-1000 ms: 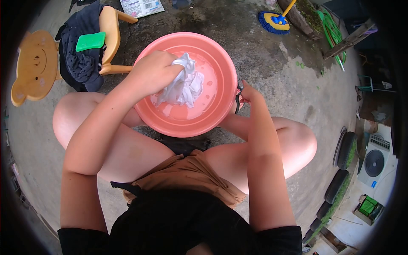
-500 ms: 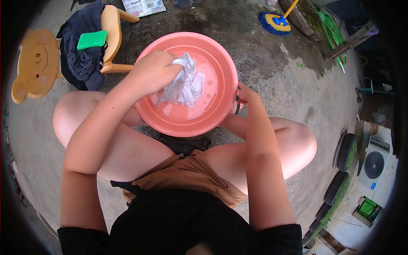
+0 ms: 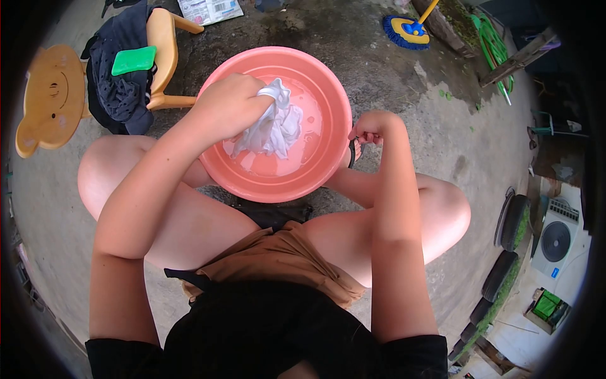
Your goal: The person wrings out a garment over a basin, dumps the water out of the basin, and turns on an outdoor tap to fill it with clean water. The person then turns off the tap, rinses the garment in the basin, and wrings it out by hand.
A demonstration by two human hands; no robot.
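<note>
My left hand [image 3: 235,104] is closed around a bunched white cloth [image 3: 278,129] in the pink basin [image 3: 338,158]. The cloth looks wet, its upper fold lifted between thumb and fingers while the rest lies on the basin floor. A shallow layer of water [image 3: 309,148] shows around it. Just outside the basin's right rim is my right hand [image 3: 377,126], its fingers curled with nothing visible in them. The fingertips are close to the rim; whether they touch it I cannot tell.
At upper left, a yellow chair [image 3: 165,47] carries dark clothing [image 3: 120,91] and a green soap bar [image 3: 134,60]. A printed packet [image 3: 211,9] lies behind it. Upper right are a blue-and-yellow brush [image 3: 407,31] and a green hose [image 3: 491,44]. My bent legs flank the basin.
My right hand has shifted up and to the right, from against the basin's side to just outside its rim, fingers now curled. The left hand keeps its hold on the cloth.
</note>
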